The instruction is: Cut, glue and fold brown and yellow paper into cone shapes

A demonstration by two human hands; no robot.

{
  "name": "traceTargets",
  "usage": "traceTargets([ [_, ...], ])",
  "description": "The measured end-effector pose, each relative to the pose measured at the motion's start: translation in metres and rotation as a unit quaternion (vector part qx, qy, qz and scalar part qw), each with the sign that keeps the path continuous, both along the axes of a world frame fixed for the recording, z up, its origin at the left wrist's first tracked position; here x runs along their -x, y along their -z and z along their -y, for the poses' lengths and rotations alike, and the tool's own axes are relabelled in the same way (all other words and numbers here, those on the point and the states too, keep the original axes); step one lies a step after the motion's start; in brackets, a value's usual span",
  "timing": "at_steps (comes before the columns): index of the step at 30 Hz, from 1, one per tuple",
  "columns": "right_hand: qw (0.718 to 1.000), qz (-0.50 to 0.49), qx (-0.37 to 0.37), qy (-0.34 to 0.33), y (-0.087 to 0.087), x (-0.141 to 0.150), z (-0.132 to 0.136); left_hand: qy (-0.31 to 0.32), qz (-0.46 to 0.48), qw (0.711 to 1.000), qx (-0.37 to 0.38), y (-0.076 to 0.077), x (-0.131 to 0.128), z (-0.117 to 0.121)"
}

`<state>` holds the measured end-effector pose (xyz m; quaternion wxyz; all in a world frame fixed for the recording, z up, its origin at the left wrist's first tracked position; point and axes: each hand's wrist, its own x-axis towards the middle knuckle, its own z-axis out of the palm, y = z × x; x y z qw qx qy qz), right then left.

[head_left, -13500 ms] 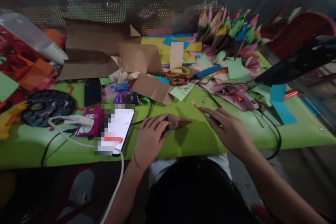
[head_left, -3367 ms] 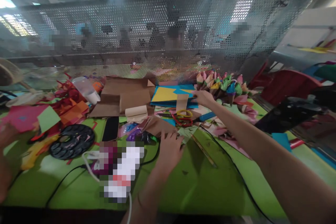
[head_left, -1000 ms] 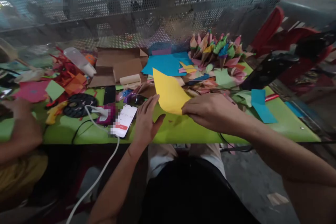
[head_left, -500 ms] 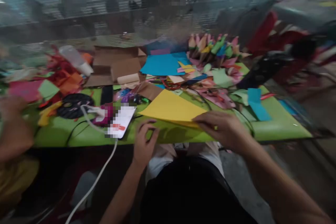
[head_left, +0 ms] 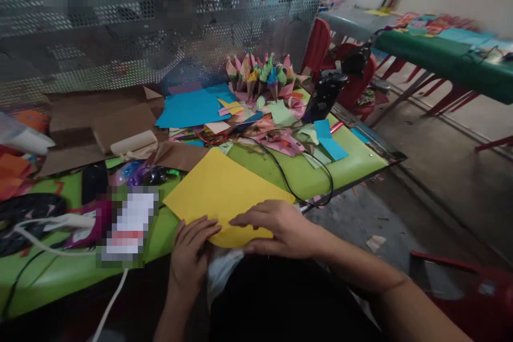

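A square sheet of yellow paper [head_left: 224,184] lies cornerwise over the front edge of the green-covered table, its near corner curling up toward my body. On the left, my left hand [head_left: 192,248] has its fingers over the near edge of the sheet and its thumb under it, gripping the paper. My right hand [head_left: 280,230] rests on the near right part, fingers stretched across the surface and thumb apart from them; it looks open. The paper's underside is hidden.
A phone [head_left: 130,227] with a white cable lies left. Brown cardboard [head_left: 100,117], blue paper [head_left: 194,107] and several paper cones [head_left: 260,75] stand behind. A black cable [head_left: 280,168] loops beside the yellow sheet. At right are a dark tumbler [head_left: 324,96] and red chairs [head_left: 318,45].
The view has swung to the right. The yellow paper has come closer to my body. My left hand has gone onto its edge, and my right hand has moved from pinching its corner onto its surface.
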<state>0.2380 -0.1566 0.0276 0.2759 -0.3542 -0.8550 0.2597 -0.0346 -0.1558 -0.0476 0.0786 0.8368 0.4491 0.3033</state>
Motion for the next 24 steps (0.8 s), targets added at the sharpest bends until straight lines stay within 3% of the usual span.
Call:
traceTargets([
  [3, 0.996, 0.022, -0.006, 0.092, 0.011, -0.024, -0.009, 0.011, 0.038, 0.999, 0.031, 0.002, 0.004, 0.001],
  [6, 0.974, 0.110, -0.025, 0.198, 0.033, -0.052, -0.020, 0.021, 0.080, 0.995, 0.049, 0.005, 0.011, 0.000],
  [10, 0.959, 0.168, -0.049, 0.224, 0.056, -0.089, -0.027, 0.037, 0.114, 0.989, 0.091, 0.009, 0.024, -0.005],
  [13, 0.948, 0.172, -0.063, 0.262, 0.058, -0.104, -0.026, 0.047, 0.116, 0.981, 0.148, 0.004, 0.024, -0.006],
  [15, 0.955, 0.159, -0.057, 0.242, 0.054, -0.104, -0.024, 0.029, 0.138, 0.974, 0.178, -0.005, 0.016, -0.004],
  [20, 0.991, 0.116, 0.001, 0.072, 0.050, -0.085, -0.020, 0.014, 0.194, 0.953, 0.232, -0.025, -0.009, -0.002],
  [24, 0.996, 0.082, 0.027, 0.038, 0.060, -0.079, -0.025, 0.030, 0.219, 0.946, 0.236, -0.030, -0.011, -0.003],
])
